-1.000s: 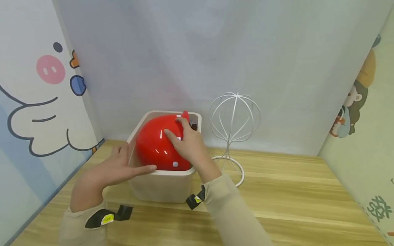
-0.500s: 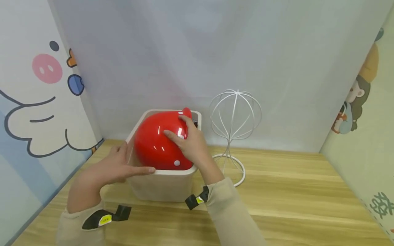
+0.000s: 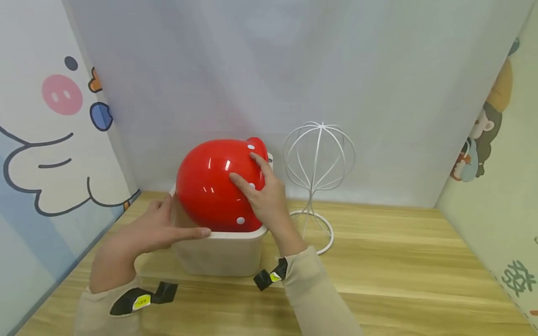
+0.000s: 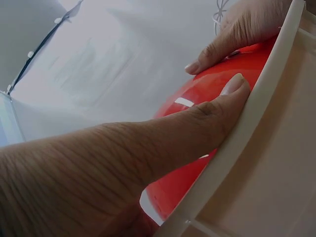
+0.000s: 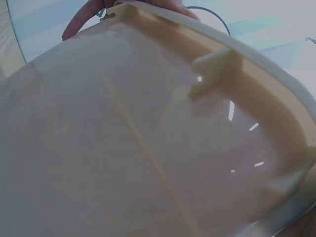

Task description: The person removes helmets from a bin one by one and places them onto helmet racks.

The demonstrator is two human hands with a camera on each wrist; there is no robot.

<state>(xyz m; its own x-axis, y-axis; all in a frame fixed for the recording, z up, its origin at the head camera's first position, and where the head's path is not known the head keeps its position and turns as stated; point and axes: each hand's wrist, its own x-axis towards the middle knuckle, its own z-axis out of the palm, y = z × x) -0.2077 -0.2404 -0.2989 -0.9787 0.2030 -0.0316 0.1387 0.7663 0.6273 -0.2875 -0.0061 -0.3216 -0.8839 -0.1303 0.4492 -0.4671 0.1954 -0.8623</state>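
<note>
Clasped over the near left corner of the storage bin (image 3: pixel 216 257), the left grip (image 3: pixel 153 226) lays its thumb along the near rim and bends its other fingers at the left wall, their tips out of my sight. I read it as a brace: held there, the bin should not slide or tip while its load is handled.

The bin stands upright on the wood-grain tabletop (image 3: pixel 399 270). Out of it rises the red helmet (image 3: pixel 212 182), its glossy dome well above the rim, its lower part within the walls. It sits askew, dome to the left, flared brim at the upper right; I judge that the hold sets that tilt.

At the helmet's right edge, the right grip (image 3: pixel 269 198) is partly closed, thumb and one finger spread on the outer shell beside the white studs (image 3: pixel 240 220). I cannot see the remaining fingers; probably they tuck under the edge to pinch the shell, since a smooth dome offers little else. My right wrist view is mostly pale plastic and cannot confirm it.

Right of the bin, the white wire stand (image 3: pixel 311 192) stands upright, its round cage bare, neither grip on it.
</note>
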